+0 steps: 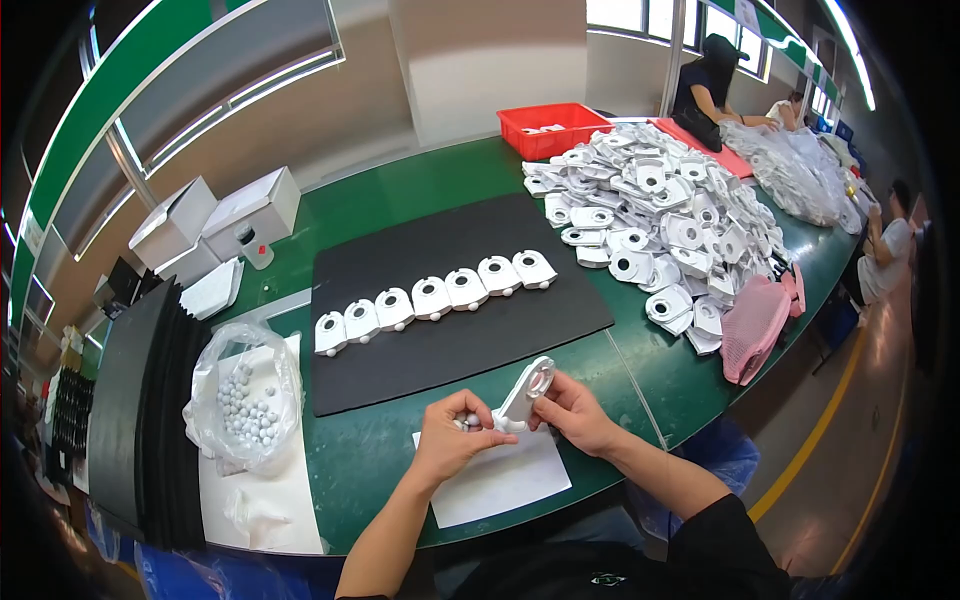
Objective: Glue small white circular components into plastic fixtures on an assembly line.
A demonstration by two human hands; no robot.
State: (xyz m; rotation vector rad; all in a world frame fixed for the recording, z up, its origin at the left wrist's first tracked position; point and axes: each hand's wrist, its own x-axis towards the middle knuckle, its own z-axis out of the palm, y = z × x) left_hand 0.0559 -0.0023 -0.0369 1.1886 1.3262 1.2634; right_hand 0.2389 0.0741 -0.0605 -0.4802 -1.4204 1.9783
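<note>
My right hand (573, 412) grips a white plastic part (524, 396) with a round opening, tilted up over a white sheet of paper (500, 487). At the lower end of that part, the thumb of my left hand (449, 436) presses near its edge. Small white balls (467, 421) show inside the curled fingers of my left hand. Beyond my hands, a row of several similar white parts (430, 297) lies on a black mat (450, 358), each with a small ball at its near end.
A large heap of white parts (660, 215) covers the right side, beside a red bin (552, 122) and a pink mesh bag (757, 328). On the left are a plastic bag of white balls (247, 405), stacked black sheets (150, 410) and white boxes (250, 212). Another person (712, 88) works at the far right.
</note>
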